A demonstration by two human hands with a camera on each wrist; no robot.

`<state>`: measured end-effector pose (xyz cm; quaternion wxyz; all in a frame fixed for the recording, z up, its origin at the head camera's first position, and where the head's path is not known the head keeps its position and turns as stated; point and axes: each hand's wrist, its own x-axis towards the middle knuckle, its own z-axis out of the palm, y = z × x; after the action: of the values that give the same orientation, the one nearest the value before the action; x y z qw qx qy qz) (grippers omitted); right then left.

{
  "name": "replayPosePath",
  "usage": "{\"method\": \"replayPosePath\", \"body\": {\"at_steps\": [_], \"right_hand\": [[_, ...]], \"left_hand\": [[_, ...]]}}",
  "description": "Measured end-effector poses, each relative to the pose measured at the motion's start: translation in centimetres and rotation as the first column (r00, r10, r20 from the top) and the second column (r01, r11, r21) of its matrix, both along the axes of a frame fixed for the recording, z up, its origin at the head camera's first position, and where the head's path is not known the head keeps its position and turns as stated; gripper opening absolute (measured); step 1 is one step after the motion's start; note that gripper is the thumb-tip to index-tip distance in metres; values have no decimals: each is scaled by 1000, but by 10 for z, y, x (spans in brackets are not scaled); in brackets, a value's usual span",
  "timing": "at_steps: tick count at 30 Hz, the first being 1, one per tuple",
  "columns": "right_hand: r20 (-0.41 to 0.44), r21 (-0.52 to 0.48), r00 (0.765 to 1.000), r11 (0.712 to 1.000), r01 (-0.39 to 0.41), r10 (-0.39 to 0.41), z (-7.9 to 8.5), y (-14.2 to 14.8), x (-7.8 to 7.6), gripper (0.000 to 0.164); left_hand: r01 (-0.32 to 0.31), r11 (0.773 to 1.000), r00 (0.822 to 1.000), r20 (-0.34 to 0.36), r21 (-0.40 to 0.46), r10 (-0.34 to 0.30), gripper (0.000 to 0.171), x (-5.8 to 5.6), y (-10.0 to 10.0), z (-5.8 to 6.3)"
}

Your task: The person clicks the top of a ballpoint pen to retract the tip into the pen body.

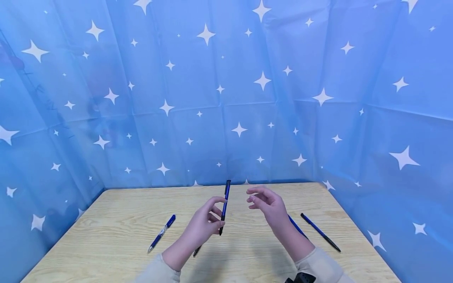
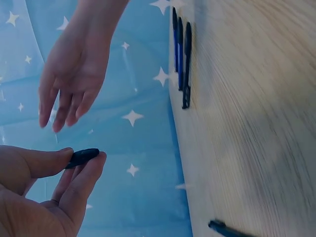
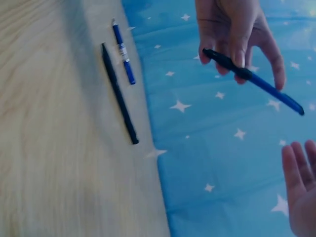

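Note:
My left hand [image 1: 203,220] holds a blue pen with black ends [image 1: 224,210] between thumb and fingertips. The pen stands nearly upright above the table, tilted a little. In the right wrist view its blue barrel [image 3: 271,89] reaches out past the fingers, and in the left wrist view mostly its dark tip [image 2: 83,157] shows. To the right of the pen and apart from it, my right hand [image 1: 270,206] is raised with loosely bent fingers and nothing in its grasp.
On the wooden table [image 1: 116,236], a blue pen with a pale label [image 1: 161,234] lies left. A dark pen [image 1: 196,250] is partly hidden by my left wrist. Several pens lie right, including a blue-and-black one [image 1: 320,232]. A starry blue curtain [image 1: 212,118] surrounds the table.

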<state>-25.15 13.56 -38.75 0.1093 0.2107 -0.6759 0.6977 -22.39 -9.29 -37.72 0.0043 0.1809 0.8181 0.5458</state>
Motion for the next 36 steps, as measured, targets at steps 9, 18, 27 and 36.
{"method": "replayPosePath", "body": {"at_steps": [9, 18, 27, 36], "right_hand": [[82, 242, 994, 966, -86, 68, -8, 7, 1, 24], [139, 390, 977, 897, -206, 163, -18, 17, 4, 37], [184, 407, 963, 877, -256, 196, -27, 29, 9, 40], [184, 450, 957, 847, -284, 222, -36, 35, 10, 36]], "left_hand": [[-30, 999, 999, 43, -35, 31, 56, -7, -31, -10], [-74, 991, 997, 24, -114, 77, 57, -14, -54, -25], [-69, 980, 997, 18, -188, 73, 60, -21, -73, -40], [-34, 971, 991, 116, -236, 63, 58, -27, -89, -51]]}}
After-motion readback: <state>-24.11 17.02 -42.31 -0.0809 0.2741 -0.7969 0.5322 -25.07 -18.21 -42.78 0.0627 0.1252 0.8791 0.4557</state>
